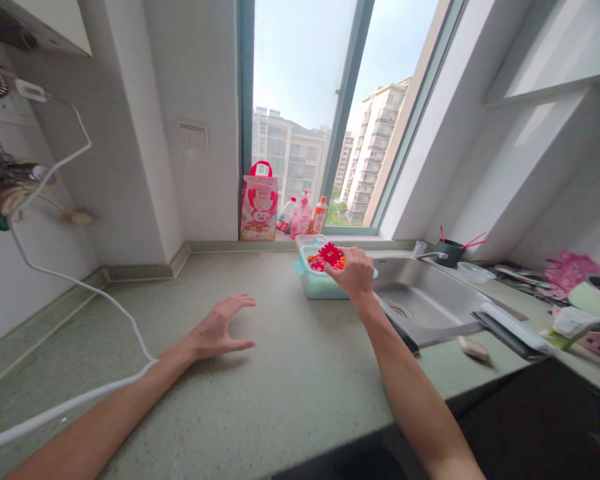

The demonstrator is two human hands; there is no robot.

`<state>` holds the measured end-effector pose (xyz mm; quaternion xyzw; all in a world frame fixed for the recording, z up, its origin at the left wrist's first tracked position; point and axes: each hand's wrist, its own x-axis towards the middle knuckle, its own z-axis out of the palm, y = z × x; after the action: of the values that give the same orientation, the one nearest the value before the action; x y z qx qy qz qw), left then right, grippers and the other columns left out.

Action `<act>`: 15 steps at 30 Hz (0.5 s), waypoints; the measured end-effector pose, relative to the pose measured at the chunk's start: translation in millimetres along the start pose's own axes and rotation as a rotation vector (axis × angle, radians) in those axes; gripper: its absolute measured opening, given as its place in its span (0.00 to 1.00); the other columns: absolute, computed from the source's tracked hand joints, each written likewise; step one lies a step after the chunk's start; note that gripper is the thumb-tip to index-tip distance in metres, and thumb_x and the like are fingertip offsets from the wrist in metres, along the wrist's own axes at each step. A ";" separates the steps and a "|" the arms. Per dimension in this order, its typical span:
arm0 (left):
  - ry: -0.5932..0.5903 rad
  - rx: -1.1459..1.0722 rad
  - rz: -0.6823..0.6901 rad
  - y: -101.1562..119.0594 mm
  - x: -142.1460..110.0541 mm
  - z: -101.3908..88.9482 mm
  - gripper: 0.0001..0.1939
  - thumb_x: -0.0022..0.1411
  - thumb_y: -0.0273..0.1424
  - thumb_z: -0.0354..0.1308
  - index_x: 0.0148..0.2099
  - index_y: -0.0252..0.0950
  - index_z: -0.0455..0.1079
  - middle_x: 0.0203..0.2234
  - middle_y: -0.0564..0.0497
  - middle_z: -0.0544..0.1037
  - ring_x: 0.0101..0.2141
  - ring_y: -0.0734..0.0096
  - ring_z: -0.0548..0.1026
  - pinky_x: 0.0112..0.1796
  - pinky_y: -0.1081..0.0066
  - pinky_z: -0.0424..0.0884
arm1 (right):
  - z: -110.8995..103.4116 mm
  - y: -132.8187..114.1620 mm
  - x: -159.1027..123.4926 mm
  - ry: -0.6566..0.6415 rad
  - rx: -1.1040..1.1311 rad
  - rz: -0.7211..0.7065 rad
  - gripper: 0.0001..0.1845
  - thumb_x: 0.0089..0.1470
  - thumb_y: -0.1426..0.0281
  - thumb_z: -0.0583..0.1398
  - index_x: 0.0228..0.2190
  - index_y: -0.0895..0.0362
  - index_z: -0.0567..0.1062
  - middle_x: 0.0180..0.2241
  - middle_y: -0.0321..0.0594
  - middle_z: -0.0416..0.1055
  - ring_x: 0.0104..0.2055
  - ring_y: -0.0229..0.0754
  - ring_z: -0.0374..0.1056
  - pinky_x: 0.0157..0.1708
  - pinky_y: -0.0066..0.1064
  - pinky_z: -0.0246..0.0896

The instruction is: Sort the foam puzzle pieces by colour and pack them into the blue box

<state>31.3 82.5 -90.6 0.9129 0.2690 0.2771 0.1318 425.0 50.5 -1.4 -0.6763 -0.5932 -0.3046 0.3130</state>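
Note:
My right hand pinches a red notched piece, flat and snowflake-like, between thumb and fingers. It holds the piece over a light-blue plastic box that stands on the counter. Inside the box lie several red and orange pieces, partly hidden behind the held one. To the left, my left hand hovers low above the counter with thumb and fingers spread apart and nothing between them.
The grey-green counter leads to a steel sink at right. A white cable crosses by my left forearm. On the windowsill stand a red-and-white bag and several bottles. A bar of soap lies near the sink.

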 end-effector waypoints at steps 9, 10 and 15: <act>0.002 0.028 -0.013 4.2 2.2 -0.2 0.38 0.52 0.48 0.74 0.62 0.39 0.72 0.62 0.40 0.75 0.66 0.44 0.68 0.66 0.46 0.63 | 14.7 45.7 -0.6 -0.110 -0.057 0.175 0.33 0.64 0.45 0.57 0.55 0.58 0.80 0.48 0.53 0.76 0.52 0.57 0.66 0.50 0.43 0.55; 0.006 0.037 -0.018 3.7 2.1 0.3 0.38 0.53 0.48 0.74 0.61 0.39 0.73 0.62 0.40 0.75 0.66 0.44 0.68 0.66 0.46 0.63 | 14.5 48.2 -0.9 -0.092 -0.045 0.202 0.34 0.65 0.45 0.56 0.56 0.58 0.79 0.49 0.54 0.76 0.52 0.57 0.67 0.51 0.43 0.56; 0.029 0.063 -0.034 0.5 0.8 0.9 0.32 0.58 0.49 0.70 0.60 0.40 0.74 0.61 0.41 0.76 0.66 0.45 0.68 0.66 0.46 0.62 | 15.2 63.0 -2.2 -0.044 -0.024 0.427 0.32 0.69 0.51 0.50 0.59 0.56 0.77 0.54 0.55 0.76 0.55 0.58 0.69 0.54 0.47 0.60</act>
<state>32.6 82.5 -90.8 0.9079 0.2948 0.2794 0.1037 487.9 54.8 -16.4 -0.7967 -0.4394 -0.2237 0.3495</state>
